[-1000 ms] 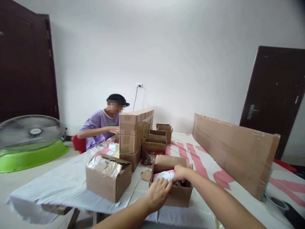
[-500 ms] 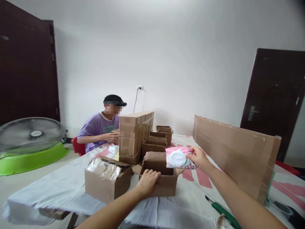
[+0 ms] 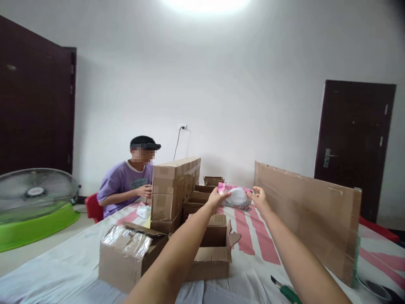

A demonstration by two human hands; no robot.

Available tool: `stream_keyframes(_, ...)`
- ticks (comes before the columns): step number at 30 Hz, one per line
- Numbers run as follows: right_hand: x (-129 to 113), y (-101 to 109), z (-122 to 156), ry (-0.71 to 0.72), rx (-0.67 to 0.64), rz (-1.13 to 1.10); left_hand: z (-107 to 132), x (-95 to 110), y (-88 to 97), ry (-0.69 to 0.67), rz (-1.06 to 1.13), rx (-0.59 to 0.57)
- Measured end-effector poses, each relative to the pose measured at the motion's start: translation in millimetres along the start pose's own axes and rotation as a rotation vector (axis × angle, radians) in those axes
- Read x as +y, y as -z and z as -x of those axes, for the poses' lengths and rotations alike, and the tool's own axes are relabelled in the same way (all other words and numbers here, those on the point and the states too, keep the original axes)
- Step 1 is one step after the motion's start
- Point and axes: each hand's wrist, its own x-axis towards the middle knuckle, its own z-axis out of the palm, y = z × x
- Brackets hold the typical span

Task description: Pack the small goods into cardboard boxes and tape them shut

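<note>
A pink pack of wet wipes [image 3: 237, 197] with a white oval lid is held up above the table, just past the nearest open cardboard box [image 3: 212, 255]. My left hand [image 3: 218, 198] grips its left end, thumb over the front. At the right end, my right hand [image 3: 261, 200] pinches the pack, with some fingers raised. The near box stands below my left forearm, its flaps folded out and its inside partly hidden by that arm. Behind it, several more open boxes [image 3: 198, 207] run in a row away from me.
A taped box [image 3: 122, 261] sits at front left. Stacked cartons [image 3: 163, 194] form a wall beside the row. A cardboard panel [image 3: 303, 211] stands at right, with a green utility knife [image 3: 286, 291] before it. A person in a purple shirt [image 3: 126, 181] sits at left, behind the cartons.
My left hand has left the near box's edge and moved up to take the pack's left end. The pack has shifted slightly farther away. My view has tilted up a little.
</note>
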Motion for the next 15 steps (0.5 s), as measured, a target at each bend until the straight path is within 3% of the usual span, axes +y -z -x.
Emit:
stream_keyframes(4, 12, 5, 16, -0.066, -0.068, -0.023, 8, -7, 2.3, -0.020, 0.084, 0.117)
stream_keyframes(7, 21, 7, 49, -0.099, -0.153, -0.067, 33, -4, -2.8, -0.046, 0.125, 0.132)
stream_keyframes(10, 38, 10, 93, -0.080, -0.156, -0.150, 77, 6, -18.1, -0.101, 0.138, 0.079)
stream_keyframes(13, 74, 16, 146, 0.033, -0.009, -0.148, 138, 8, -36.9, -0.272, 0.046, 0.010)
stream_keyframes(15, 106, 21, 185, 0.081, 0.106, -0.020, 181, -3, -46.8, -0.340, -0.037, -0.009)
